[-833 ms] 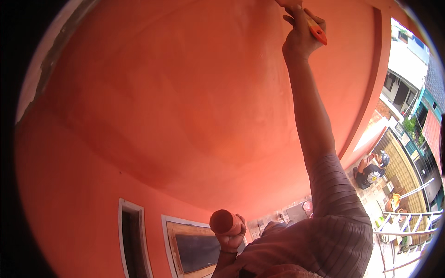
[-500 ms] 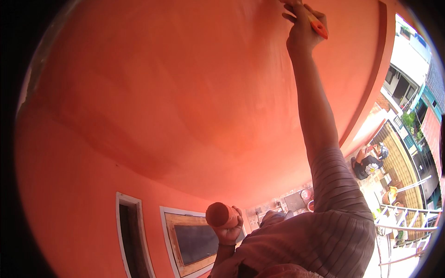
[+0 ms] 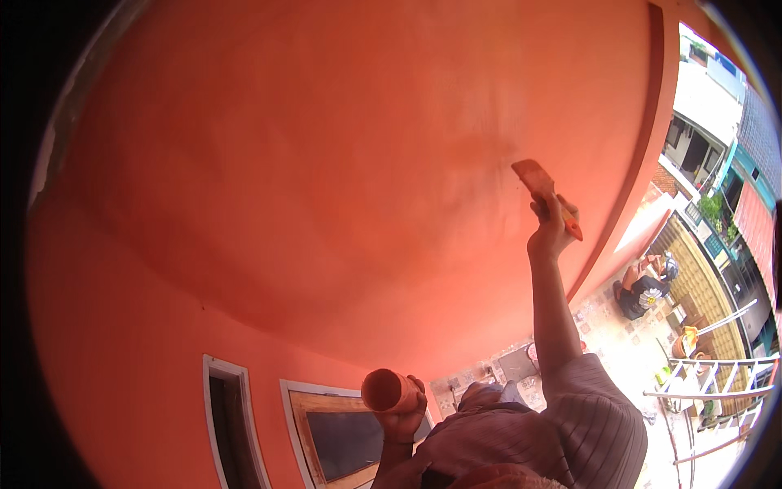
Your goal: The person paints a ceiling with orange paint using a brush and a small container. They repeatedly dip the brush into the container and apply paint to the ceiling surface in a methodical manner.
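Note:
A wide flat paintbrush is gripped by its red-tipped handle in my right hand, with my arm raised. Its paint-covered bristles point up and left, close to a darker, wet-looking streak on the large orange painted surface. Whether the bristle tip touches that surface I cannot tell. Lower down, my left hand has its fingers wrapped round an orange-stained cup. The mouth of the cup faces me and its inside looks dark orange.
A white-framed doorway and a wood-framed window stand at lower left. At right, another person crouches on the tiled floor far below. A ladder lies across the lower right, near an orange bucket. A raised dark-red strip edges the painted surface.
My right hand has come down from the top edge with the paintbrush, so its bristles now show. The left hand still holds the cup in nearly the same place.

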Motion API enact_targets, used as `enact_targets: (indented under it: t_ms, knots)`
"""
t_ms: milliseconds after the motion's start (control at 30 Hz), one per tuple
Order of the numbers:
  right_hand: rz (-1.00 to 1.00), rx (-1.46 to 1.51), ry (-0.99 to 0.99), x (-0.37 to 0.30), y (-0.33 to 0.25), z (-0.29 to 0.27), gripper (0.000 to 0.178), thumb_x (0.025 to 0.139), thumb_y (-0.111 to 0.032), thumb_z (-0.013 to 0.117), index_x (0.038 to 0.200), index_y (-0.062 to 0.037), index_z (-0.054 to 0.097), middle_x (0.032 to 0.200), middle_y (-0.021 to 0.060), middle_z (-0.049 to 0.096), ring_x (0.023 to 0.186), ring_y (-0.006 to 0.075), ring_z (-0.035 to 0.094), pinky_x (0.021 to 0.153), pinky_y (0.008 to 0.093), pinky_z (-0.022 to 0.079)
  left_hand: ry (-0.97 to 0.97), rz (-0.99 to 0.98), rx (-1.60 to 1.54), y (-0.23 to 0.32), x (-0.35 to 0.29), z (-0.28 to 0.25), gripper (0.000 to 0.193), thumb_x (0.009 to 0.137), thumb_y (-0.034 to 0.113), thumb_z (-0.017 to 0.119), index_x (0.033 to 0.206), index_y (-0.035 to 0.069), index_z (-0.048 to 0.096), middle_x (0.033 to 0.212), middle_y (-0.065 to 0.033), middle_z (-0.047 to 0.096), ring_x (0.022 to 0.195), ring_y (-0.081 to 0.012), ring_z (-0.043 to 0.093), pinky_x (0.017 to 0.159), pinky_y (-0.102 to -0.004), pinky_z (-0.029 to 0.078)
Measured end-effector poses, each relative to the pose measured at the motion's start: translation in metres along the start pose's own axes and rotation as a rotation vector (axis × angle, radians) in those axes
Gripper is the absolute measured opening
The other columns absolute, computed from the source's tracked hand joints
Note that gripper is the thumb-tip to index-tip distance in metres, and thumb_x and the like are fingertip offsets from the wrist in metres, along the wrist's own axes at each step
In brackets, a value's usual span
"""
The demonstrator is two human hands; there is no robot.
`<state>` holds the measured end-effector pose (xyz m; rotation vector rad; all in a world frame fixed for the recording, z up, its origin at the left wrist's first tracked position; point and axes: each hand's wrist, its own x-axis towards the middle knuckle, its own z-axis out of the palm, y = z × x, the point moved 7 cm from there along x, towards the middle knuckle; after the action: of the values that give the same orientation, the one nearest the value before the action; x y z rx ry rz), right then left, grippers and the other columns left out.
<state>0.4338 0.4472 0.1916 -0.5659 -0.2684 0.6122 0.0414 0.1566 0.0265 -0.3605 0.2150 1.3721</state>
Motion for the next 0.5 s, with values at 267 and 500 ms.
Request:
enact_targets:
  t_ms: [267, 500]
  knots:
    - [-0.341, 0.456, -0.297, 0.115, -0.144, 0.226, 0.046, 0.089, -0.008, 0.081, 0.122, 0.0028, 0.051, 0.104, 0.0164, 0.071, 0.09, 0.0293, 0.078, 0.07, 0.0351, 0.062, -0.046, -0.023, -0.002, 0.003, 0.013, 0.017, 0.056, 0.082, 0.045, 0.084, 0.127, 0.016, 0.067, 0.133, -0.0106, 0.061, 0.132, -0.0304, 0.055, 0.095, -0.0513, 0.058]
    - [-0.356, 0.544, -0.361, 0.145, -0.141, 0.292, 0.037, 0.087, -0.002, 0.08, 0.113, 0.0067, 0.056, 0.093, 0.0176, 0.073, 0.081, 0.0303, 0.079, 0.065, 0.0337, 0.064, -0.068, -0.029, -0.03, 0.003, 0.021, 0.018, 0.057, 0.08, 0.043, 0.084, 0.128, 0.017, 0.067, 0.133, -0.0103, 0.06, 0.133, -0.0297, 0.055, 0.093, -0.0522, 0.058]
